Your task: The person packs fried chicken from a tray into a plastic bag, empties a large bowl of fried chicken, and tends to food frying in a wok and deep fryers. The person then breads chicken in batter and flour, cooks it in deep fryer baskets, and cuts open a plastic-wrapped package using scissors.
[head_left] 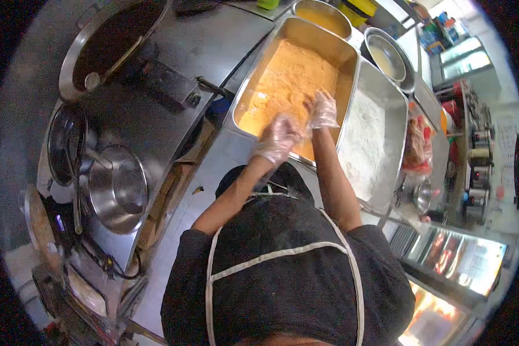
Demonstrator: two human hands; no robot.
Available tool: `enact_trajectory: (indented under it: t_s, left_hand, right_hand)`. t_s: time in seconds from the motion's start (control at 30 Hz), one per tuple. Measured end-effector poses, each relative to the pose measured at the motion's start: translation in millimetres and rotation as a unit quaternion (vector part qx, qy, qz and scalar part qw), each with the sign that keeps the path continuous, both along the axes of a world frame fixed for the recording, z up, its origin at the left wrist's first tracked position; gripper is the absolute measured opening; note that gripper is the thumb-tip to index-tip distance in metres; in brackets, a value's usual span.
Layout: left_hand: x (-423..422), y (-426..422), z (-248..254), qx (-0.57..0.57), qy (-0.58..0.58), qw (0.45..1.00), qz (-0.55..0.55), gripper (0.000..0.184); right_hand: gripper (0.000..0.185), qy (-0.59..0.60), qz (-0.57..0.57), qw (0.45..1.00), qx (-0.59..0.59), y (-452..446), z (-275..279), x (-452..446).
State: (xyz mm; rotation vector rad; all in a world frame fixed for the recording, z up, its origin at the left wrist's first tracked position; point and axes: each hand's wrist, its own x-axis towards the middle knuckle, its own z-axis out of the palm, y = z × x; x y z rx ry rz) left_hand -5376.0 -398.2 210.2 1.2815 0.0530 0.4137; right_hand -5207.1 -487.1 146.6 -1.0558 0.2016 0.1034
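Observation:
A deep steel pan [234,125] holds an orange, powdery coating [291,69], heaped and uneven. Both my hands wear clear plastic gloves and work over its near part. My left hand [281,139] is at the pan's near edge, smeared by motion, so its fingers do not show clearly. Further in on the right, my right hand [324,111] has its fingertips down at the orange coating, where they blend with it. Whether either hand grips a piece of food cannot be made out. Beside it on the right, a second steel pan [402,130] contains white flour [364,135].
Behind the pans stand a round pan of yellow-orange liquid [324,18] and a steel bowl [386,55]. A bag of raw meat [418,144] lies on the right. The left counter carries a steel pot [116,193] and a large wok [69,69] with a ladle.

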Motion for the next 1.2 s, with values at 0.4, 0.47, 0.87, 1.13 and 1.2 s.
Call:
enact_trajectory:
  t_s: [0.4,0.47,0.87,1.13,1.2]
  left_hand:
    - [-21.8,101.0,-6.4,-0.099,0.021,0.979,0.178,0.027]
    - [-11.9,94.7,-21.0,-0.105,0.022,0.982,0.153,0.024]
    - [61.1,32.0,-33.4,-0.144,0.159,0.975,-0.054,0.007]
    - [71.8,-3.9,5.4,-0.092,0.174,0.977,-0.078,0.025]
    - [86.0,-20.2,-3.4,-0.065,0.180,0.981,-0.032,0.028]
  right_hand:
    - [0.019,-0.085,0.337,0.745,-0.569,-7.8,69.4,-47.8]
    - [0.016,-0.032,0.281,0.791,-0.542,-15.3,70.3,-30.0]
    - [0.037,-0.352,0.020,0.728,-0.588,-29.1,67.8,-59.2]
    - [0.012,-0.163,0.233,0.908,-0.308,-100.5,94.5,-26.6]
    - [0.012,-0.097,0.236,0.931,-0.260,-151.6,101.7,-22.2]
